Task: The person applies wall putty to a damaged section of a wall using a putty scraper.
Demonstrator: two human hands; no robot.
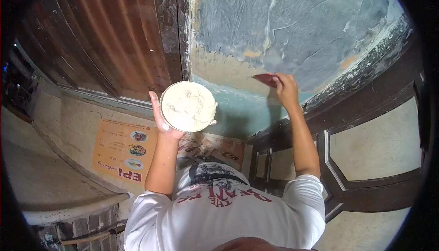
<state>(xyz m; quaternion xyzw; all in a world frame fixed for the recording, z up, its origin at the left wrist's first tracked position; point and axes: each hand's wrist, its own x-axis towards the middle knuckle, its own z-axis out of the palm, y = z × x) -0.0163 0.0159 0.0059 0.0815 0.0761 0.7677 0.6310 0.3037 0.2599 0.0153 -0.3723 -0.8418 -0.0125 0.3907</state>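
Observation:
My left hand supports a round tub from below and the side, its fingers wrapped about it. Cream-coloured putty fills the tub up to the rim, its surface swirled and uneven. White smears show on the left thumb and palm. In my right hand is a dark red, flat putty scraper, pinched between thumb and fingers. The blade points left, close to the lower part of the wall, where a tan patch meets grey-blue and green areas. Rough patches and pale ridges mark the wall higher up.
A brown corrugated panel stands left of the wall. To the right is a dark-framed door with pale panels. An orange catering banner lies at lower left, near a curved ledge.

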